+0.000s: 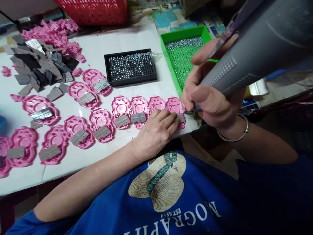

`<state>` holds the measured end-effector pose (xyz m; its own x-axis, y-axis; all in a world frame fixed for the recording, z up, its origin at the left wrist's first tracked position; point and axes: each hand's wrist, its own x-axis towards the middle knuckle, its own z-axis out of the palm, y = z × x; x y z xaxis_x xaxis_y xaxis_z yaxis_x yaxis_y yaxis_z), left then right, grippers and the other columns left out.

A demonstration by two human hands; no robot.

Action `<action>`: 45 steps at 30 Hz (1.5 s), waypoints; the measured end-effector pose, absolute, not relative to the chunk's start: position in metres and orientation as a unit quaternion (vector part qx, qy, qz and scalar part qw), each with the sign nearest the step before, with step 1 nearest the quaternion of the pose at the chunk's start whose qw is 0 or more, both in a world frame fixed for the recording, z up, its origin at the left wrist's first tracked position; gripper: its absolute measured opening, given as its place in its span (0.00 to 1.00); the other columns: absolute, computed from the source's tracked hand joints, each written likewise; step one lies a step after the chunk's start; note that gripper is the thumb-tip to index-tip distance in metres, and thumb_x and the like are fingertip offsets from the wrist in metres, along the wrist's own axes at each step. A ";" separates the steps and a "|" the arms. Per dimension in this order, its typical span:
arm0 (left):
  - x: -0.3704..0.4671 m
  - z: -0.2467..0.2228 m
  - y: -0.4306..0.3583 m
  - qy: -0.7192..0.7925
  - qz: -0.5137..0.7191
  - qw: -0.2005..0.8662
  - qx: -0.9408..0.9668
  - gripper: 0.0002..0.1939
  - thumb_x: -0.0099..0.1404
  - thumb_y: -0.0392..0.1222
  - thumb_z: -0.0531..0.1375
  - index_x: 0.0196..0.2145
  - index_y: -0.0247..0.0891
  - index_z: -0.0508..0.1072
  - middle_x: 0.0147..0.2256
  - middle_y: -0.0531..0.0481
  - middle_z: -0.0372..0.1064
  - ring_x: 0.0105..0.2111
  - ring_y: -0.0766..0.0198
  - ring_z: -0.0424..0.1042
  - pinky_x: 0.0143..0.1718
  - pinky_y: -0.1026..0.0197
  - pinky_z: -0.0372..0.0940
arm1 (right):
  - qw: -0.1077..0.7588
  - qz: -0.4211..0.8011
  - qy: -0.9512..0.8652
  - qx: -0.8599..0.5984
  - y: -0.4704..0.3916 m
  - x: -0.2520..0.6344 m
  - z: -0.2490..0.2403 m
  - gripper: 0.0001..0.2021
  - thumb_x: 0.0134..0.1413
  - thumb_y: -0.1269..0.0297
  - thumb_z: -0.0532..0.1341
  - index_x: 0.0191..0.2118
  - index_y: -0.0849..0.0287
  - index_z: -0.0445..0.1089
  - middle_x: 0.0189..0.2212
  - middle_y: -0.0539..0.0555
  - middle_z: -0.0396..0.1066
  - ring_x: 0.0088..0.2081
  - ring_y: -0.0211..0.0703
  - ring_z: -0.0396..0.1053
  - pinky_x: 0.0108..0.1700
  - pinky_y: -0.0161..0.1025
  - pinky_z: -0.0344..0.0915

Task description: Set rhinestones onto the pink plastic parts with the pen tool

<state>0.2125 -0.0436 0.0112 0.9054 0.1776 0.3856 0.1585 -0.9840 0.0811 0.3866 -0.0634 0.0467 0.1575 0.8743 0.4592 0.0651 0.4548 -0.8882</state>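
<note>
My right hand (pixel 215 98) is wrapped round a grey electric screwdriver (pixel 234 68) with a textured grip. The tool slants down to the left, its tip at the rightmost pink plastic casing (pixel 174 103). My left hand (pixel 157 133) lies over the row's right end with fingers curled, fingertips on that same casing and the grey plate (pixel 181 117) on it. The left hand partly hides the neighbouring pink casing (pixel 156 103). Further left, another casing (pixel 139 105) carries a grey plate (pixel 138 117) across its lower part. The exact contact of the screwdriver tip is hard to make out.
Several more pink casings with plates (pixel 101 120) lie leftward on the white table (pixel 132 37). Behind them are a black screw tray (pixel 132 81), a green screw tray (pixel 168 62), a pile of grey plates (pixel 39 65), pink parts (pixel 56 34) and a red basket (pixel 95 13).
</note>
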 end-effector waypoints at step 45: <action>0.220 0.007 -0.053 0.132 0.199 0.128 0.963 0.13 0.73 0.31 0.50 0.48 0.28 0.73 0.42 0.39 0.72 0.41 0.57 0.69 0.42 0.55 0.68 | 0.699 0.097 -0.523 -0.478 -0.003 0.480 0.028 0.19 0.52 0.42 0.65 0.48 0.35 0.64 0.20 0.40 0.63 0.20 0.39 0.56 0.27 0.42 0.56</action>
<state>0.2198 -0.0529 0.0069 0.8862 0.3055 0.3482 0.2037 -0.9321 0.2995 0.4805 -0.0030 0.0284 0.4333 0.6366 0.6380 0.3641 0.5239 -0.7701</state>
